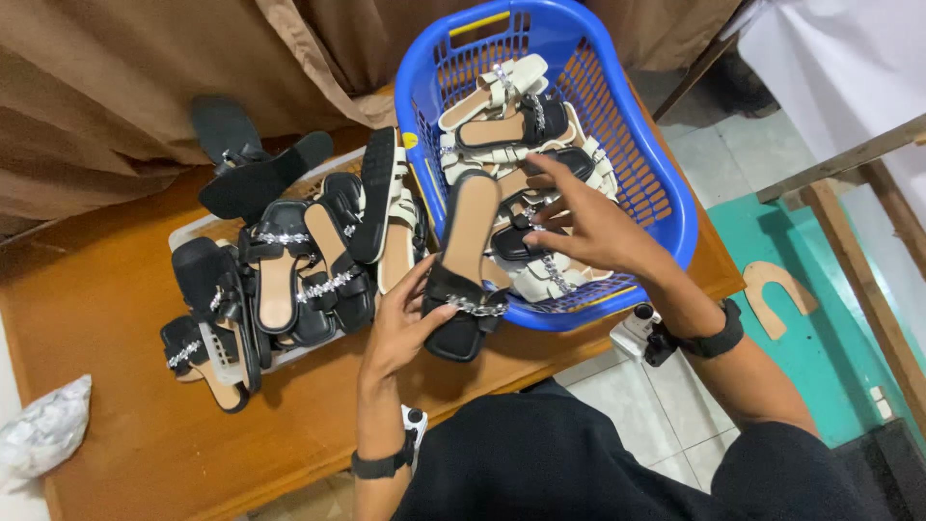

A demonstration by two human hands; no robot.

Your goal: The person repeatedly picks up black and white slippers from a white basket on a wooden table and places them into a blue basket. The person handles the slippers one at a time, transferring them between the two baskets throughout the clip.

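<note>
Two piles: black sandals (280,280) beside left hand (400,328), blue basket (666,193) under right hand (588,227).

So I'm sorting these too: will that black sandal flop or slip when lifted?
Probably stiff: the black sandal stays straight, held by the left hand at its toe. Likely light, since fingers alone carry it. Its chain strap may snag.

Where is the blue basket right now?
In the head view, the blue basket sits at the wooden table's right end, beside the black sandal pile.
</note>
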